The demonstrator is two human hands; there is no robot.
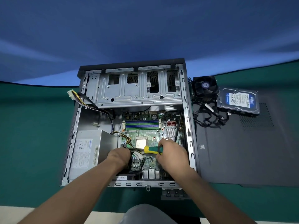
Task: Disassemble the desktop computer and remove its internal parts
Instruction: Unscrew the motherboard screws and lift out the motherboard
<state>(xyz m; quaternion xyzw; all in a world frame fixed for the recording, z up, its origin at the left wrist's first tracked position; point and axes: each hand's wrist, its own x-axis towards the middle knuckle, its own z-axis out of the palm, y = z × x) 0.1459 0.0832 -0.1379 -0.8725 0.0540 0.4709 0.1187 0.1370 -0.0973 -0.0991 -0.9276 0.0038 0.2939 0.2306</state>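
The open computer case (129, 126), bare ribbed sheet metal, lies flat on the green table (32, 135) in front of me. My right hand (171, 152) grips 1 screwdriver (152, 150) by its glossy green-and-yellow handle, level above the motherboard (145, 135). My left hand (119, 156) curls down among the cables; what it pinches, I cannot tell. Beside the case: 1 black fan (204, 87), 1 boxy hard drive (238, 101).

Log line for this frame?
left hand: on motherboard cables | right hand: grips screwdriver | fan, hard drive: out
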